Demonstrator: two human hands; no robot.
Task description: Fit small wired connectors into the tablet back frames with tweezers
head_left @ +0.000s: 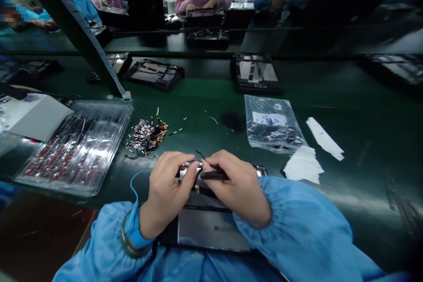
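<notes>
My left hand (pixel 172 185) is closed, thumb and index finger pinched over the far end of an opened tablet-like device (pixel 211 229); what lies between the fingertips is too small to make out. Closed around a slim black hand tool (pixel 214 175), my right hand (pixel 236 180) meets the left fingertips. A thin black piece (pixel 200 154) sticks up between the two hands. The device's broad silver battery shows below my wrists, while both hands cover much of its upper part. A blue strap (pixel 137 231) with a cord circles my left wrist.
A pile of small cables (pixel 147 136) and a clear plastic tray (pixel 109 141) of parts lie left. Ahead are black bits (pixel 233 121), a clear bag (pixel 274 125) and white paper scraps (pixel 304 165). Opened devices (pixel 256 72) stand farther back; a slanted post (pixel 82 31) rises left. Several co-workers sit opposite.
</notes>
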